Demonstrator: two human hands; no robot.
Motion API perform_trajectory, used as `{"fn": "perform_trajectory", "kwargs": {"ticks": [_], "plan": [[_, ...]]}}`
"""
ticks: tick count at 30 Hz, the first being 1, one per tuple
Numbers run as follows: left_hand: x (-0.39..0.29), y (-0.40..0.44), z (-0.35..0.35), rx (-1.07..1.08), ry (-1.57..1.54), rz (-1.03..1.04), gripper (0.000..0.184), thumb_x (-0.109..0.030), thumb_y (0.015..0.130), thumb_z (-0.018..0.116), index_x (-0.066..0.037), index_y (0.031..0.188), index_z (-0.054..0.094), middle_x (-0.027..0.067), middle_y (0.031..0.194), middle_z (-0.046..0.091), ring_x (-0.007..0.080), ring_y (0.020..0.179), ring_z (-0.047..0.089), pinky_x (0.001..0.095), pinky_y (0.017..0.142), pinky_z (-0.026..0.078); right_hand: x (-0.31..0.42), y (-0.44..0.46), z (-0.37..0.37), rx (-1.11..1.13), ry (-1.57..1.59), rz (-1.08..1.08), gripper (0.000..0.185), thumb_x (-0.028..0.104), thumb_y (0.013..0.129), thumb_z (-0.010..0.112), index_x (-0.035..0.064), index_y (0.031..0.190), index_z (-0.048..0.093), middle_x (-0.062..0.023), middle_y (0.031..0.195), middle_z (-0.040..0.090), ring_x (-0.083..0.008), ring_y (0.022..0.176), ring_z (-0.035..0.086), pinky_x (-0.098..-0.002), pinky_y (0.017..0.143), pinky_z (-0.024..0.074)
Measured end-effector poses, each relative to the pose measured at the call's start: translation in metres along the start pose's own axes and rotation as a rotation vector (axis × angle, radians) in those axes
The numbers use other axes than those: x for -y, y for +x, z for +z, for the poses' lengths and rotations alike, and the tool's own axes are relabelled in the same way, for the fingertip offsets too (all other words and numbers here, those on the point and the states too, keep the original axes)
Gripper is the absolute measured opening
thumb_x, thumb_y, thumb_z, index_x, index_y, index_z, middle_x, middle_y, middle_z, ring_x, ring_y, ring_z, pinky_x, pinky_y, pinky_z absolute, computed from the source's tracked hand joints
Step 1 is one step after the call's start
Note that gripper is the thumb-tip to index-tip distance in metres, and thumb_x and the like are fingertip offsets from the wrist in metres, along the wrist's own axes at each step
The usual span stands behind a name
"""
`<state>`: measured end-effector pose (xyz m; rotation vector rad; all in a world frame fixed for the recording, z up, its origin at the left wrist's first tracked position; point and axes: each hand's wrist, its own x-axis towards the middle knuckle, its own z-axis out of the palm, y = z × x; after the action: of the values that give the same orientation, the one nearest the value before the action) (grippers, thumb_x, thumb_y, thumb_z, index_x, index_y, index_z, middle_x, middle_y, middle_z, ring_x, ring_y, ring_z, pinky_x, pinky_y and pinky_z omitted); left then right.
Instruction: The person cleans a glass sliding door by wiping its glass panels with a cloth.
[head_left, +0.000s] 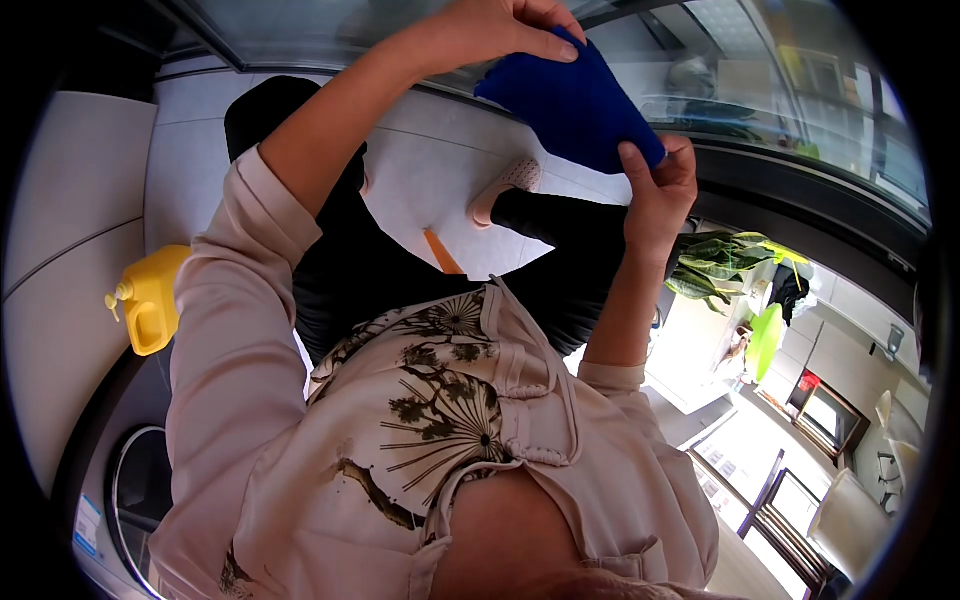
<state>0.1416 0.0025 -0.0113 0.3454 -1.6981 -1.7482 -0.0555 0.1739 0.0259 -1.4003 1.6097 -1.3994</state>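
Note:
A dark blue cloth (pixel 570 100) is stretched slantwise between my two hands, in front of a glass panel. My left hand (pixel 505 30) pinches its upper edge near the top of the view, thumb on the near side. Lower down and to the right, my right hand (pixel 660 190) grips the cloth's bottom corner between thumb and fingers. Part of the left hand's fingers is hidden behind the cloth.
Glass with a dark frame (pixel 800 180) spans the top. At left, a yellow jug (pixel 150 300) stands above a round-doored appliance (pixel 140 490). A leafy plant (pixel 715 265) is at right. An orange piece (pixel 440 252) shows between my legs, over the tiled floor (pixel 420 170).

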Motion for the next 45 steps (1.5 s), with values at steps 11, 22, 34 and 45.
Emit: {"fn": "perform_trajectory", "kwargs": {"ticks": [11, 22, 34, 45], "plan": [[0.079, -0.01, 0.037, -0.029, -0.01, -0.515, 0.074, -0.04, 0.076, 0.071, -0.004, 0.134, 0.041, 0.0195, 0.129, 0.049, 0.0315, 0.118, 0.05, 0.0412, 0.102, 0.038, -0.052, -0.005, 0.003, -0.187, 0.835, 0.658, 0.057, 0.014, 0.091, 0.055, 0.0013, 0.139, 0.028, -0.0177, 0.132, 0.044, -0.0308, 0.121, 0.046, -0.0435, 0.103, 0.0372], [0.055, -0.009, 0.039, -0.218, 0.096, -0.414, 0.092, -0.017, 0.067, 0.077, -0.015, 0.144, 0.026, 0.0229, 0.139, 0.036, 0.036, 0.13, 0.034, 0.0414, 0.107, 0.031, -0.043, -0.012, -0.002, 0.0, 0.539, 0.491, 0.071, -0.008, 0.087, 0.049, 0.0186, 0.146, 0.021, -0.0185, 0.119, 0.055, -0.0245, 0.105, 0.059, -0.035, 0.089, 0.0503], [0.047, -0.004, 0.042, -0.158, 0.301, -0.217, 0.083, -0.012, 0.071, 0.073, -0.02, 0.142, 0.031, 0.0202, 0.134, 0.044, 0.035, 0.123, 0.045, 0.0392, 0.1, 0.041, -0.038, -0.004, 0.001, -0.05, -0.035, 0.038, 0.067, -0.014, 0.084, 0.047, 0.0061, 0.144, 0.025, -0.0137, 0.111, 0.056, -0.016, 0.1, 0.057, -0.0286, 0.092, 0.0434], [0.053, -0.015, 0.075, 0.02, 0.858, 0.208, 0.086, -0.002, 0.076, 0.067, -0.022, 0.145, 0.021, 0.0198, 0.109, 0.062, 0.0352, 0.08, 0.066, 0.0389, 0.071, 0.054, -0.03, 0.004, 0.016, -0.038, 0.218, 0.465, 0.051, 0.026, 0.084, 0.068, -0.0035, 0.119, 0.046, -0.0125, 0.098, 0.06, -0.0209, 0.083, 0.064, -0.0291, 0.065, 0.0548]]}}
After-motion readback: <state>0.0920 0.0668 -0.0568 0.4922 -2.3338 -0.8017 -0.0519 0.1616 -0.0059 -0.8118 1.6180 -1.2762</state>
